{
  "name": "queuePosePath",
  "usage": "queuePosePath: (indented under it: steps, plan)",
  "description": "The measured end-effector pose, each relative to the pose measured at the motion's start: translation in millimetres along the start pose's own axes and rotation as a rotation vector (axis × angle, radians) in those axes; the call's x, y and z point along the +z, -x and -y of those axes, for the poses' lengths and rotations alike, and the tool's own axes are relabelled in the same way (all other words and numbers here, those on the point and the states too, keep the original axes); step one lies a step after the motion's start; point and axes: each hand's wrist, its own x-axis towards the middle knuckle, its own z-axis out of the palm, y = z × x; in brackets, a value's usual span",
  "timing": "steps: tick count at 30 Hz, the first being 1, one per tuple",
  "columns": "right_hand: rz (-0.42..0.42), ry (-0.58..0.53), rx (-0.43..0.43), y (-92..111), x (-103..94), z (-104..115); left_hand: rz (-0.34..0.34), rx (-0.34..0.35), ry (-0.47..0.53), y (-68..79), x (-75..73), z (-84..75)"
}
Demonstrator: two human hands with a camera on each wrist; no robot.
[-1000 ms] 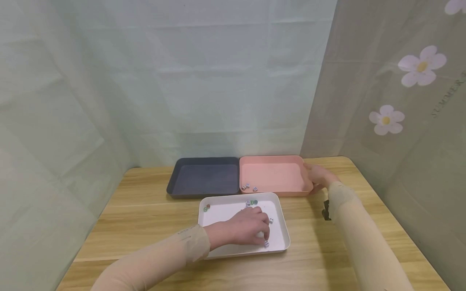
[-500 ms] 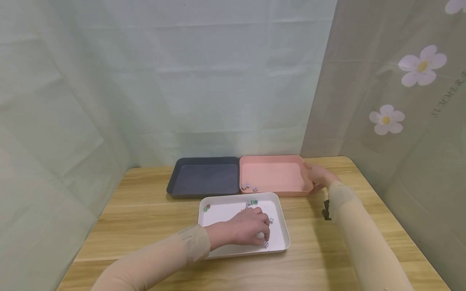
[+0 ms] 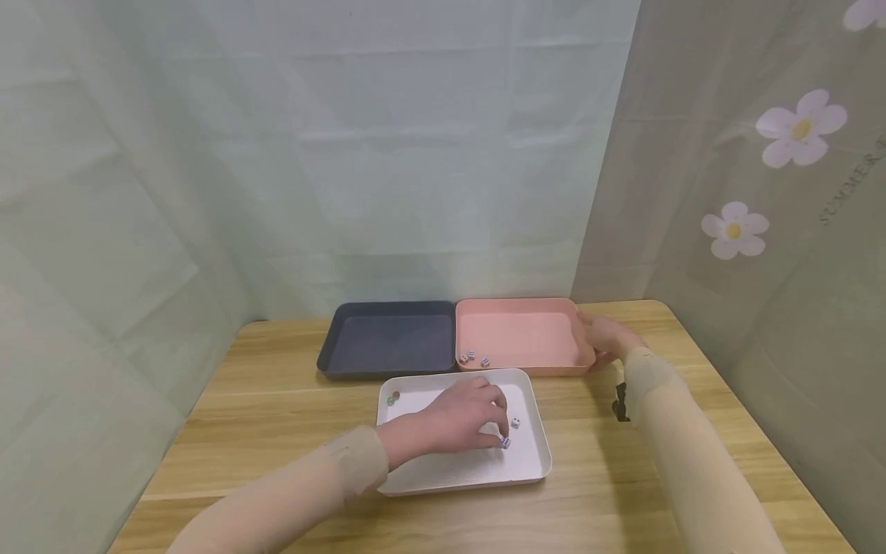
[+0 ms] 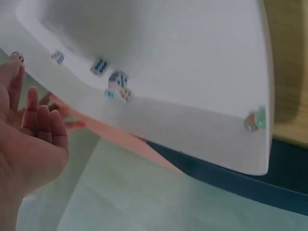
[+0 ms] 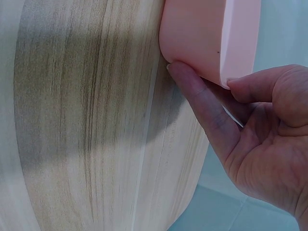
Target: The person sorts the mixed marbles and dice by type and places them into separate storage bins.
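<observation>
Over the white tray [image 3: 457,483], my left hand [image 3: 458,419] pinches a die [image 3: 506,443] between thumb and fingertips. The left wrist view shows that die [image 4: 18,57] at the fingertips, with other loose dice [image 4: 100,66] in the tray. One white die [image 3: 515,422] lies just right of the hand in the head view. Two small marbles [image 4: 251,122], one greenish and one reddish brown, sit in a tray corner. My right hand [image 3: 607,336] holds the right end of the pink tray [image 5: 195,38], thumb at its rim and a finger against the lower outer wall.
Several dice [image 3: 471,355] lie in the pink tray's near left corner. A dark blue tray [image 3: 391,373] stands left of it, the two side by side. Curtains [image 3: 415,154] hang behind the wooden table [image 3: 291,431]. A small black object [image 3: 620,402] shows beside the right sleeve.
My left hand has moved slightly up and back in the head view, bringing the pinched die away from the white tray's near right corner. The right hand stays at the pink tray.
</observation>
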Motion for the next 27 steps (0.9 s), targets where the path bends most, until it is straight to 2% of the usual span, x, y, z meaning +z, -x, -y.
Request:
queuePosePath:
  steps: [8,20,27]
  plan:
    - [0.000,-0.004,-0.013,-1,0.7,0,-0.119,-0.058,0.064,3.0,-13.5,15.8]
    - [-0.006,-0.006,-0.006,1,3.6,0,-0.278,-0.099,0.150,10.2,-34.1,24.5]
    - [-0.018,0.020,0.003,3,5.2,2,-0.347,-0.110,0.157,13.2,-46.3,31.7]
